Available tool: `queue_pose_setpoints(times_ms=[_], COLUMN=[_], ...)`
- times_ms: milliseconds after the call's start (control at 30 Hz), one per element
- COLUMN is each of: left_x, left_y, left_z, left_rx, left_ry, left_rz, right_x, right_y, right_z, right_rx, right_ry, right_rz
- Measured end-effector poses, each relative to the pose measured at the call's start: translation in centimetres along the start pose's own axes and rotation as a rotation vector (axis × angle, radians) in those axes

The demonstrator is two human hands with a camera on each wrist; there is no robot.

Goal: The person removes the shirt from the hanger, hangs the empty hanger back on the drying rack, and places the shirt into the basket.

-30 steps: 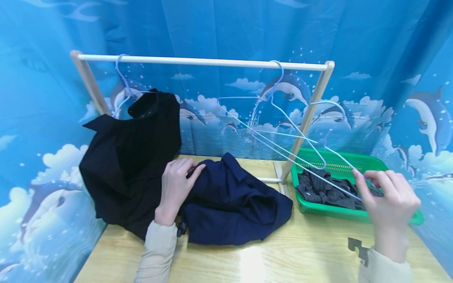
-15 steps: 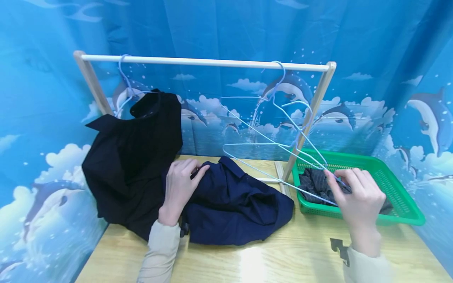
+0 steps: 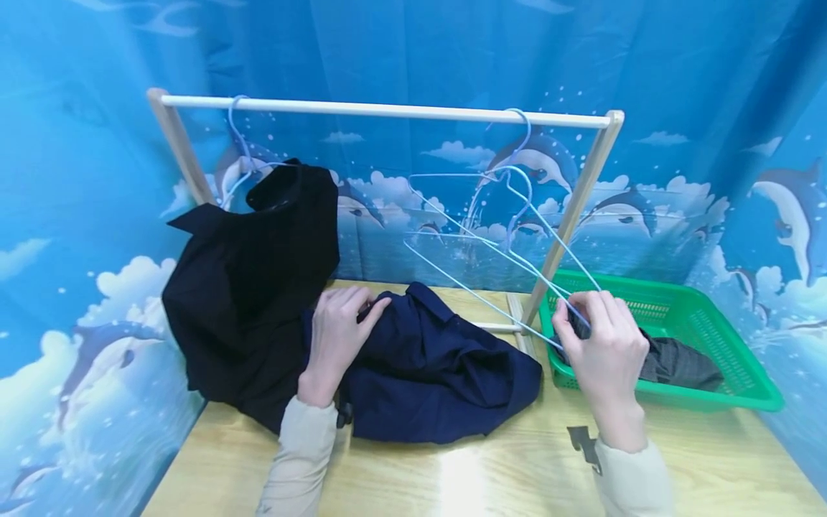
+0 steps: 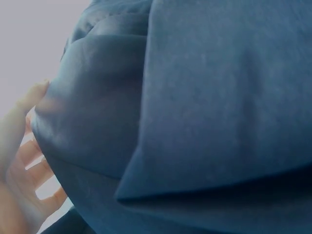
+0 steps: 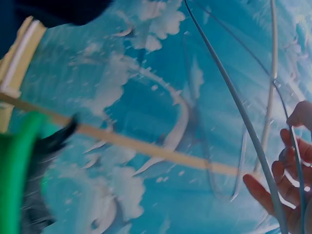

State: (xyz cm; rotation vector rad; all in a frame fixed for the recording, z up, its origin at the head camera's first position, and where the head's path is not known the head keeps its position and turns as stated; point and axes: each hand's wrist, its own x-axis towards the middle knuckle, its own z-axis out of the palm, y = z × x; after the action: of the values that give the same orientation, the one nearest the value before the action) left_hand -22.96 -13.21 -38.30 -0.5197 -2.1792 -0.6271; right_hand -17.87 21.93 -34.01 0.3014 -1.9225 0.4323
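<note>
My left hand (image 3: 339, 334) pinches the upper edge of a crumpled navy garment (image 3: 446, 388) with a collar-like fold, lying on the table. Its cloth (image 4: 209, 107) fills most of the left wrist view, between the thumb and fingers. On the right, my other hand (image 3: 607, 348) holds one end of a light-blue wire hanger (image 3: 446, 273), whose hook points up and whose far end reaches left above the navy garment. In the right wrist view, curled fingers (image 5: 265, 195) show around the wire. A second bare hanger (image 3: 442, 212) hangs from the rod behind.
A wooden rack with a white rod (image 3: 388, 109) stands across the back. From a hanger at its left hangs a black collared garment (image 3: 252, 309). A green basket (image 3: 743, 352) with dark grey clothes (image 3: 681, 362) sits at the right. A dolphin-print curtain (image 3: 400, 43) surrounds the table (image 3: 510, 467).
My right hand has moved left with the hanger, from over the basket's middle to its left end; the hanger has tilted more upright. My left hand has stayed on the navy garment.
</note>
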Motion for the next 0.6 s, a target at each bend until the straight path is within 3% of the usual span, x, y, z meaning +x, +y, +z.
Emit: queue_pose_setpoints(times_ms=[367,600], left_x=[-0.1,-0.1], left_y=[0.1,0.3], left_z=[0.3,0.3], left_rx=[-0.005,0.003], left_ry=[-0.002,-0.008], left_rz=[0.005,0.004], right_x=[5.8,8.0], right_y=[-4.2,-5.0], right_z=[1.0,3.5], right_rx=[0.021,0.006], right_ry=[-0.059,-0.133], right_rz=[0.057,0.092])
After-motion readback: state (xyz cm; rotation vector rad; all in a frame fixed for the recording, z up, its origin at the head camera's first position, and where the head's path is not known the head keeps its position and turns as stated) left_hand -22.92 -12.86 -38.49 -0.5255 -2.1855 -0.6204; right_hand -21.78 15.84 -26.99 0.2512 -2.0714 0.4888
